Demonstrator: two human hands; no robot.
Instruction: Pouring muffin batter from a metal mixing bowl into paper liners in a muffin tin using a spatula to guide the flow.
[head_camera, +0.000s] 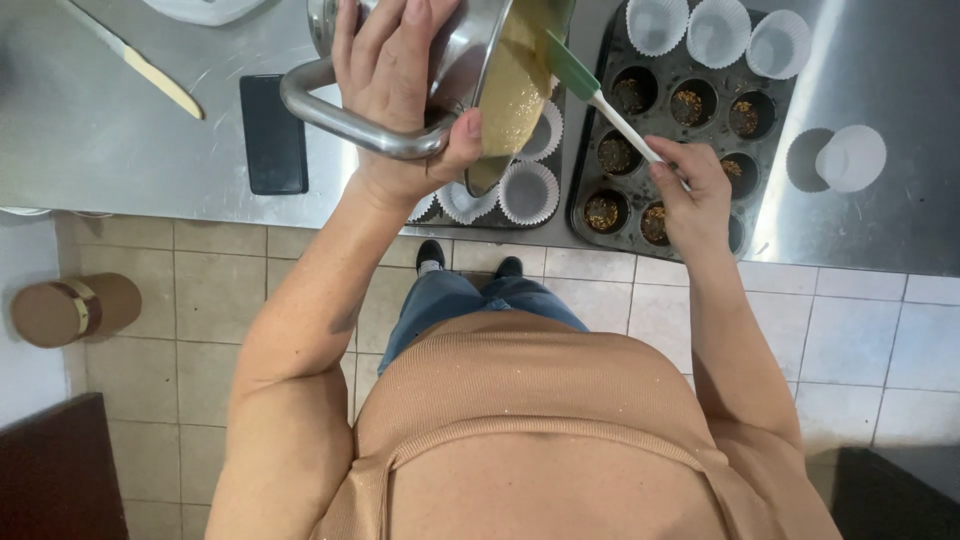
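Observation:
My left hand (395, 85) grips the rim and handle of a steel mixing bowl (460, 60), tilted so that tan batter (515, 90) runs toward its lower edge. Below the bowl lies a muffin tray with white paper liners (528, 192). My right hand (690, 190) holds the white handle of a green-bladed spatula (572, 65), whose blade reaches into the bowl's batter. Under that hand sits a dark muffin tin (590, 140) with brown crumbs in several cups and white liners (717, 30) in its far row.
On the steel counter (100, 150) lie a black phone (272, 133), a pale-handled knife (150, 75) and a stack of loose paper liners (850, 157). A brown cylindrical container (75, 308) stands on the tiled floor at the left. My feet are by the counter's edge.

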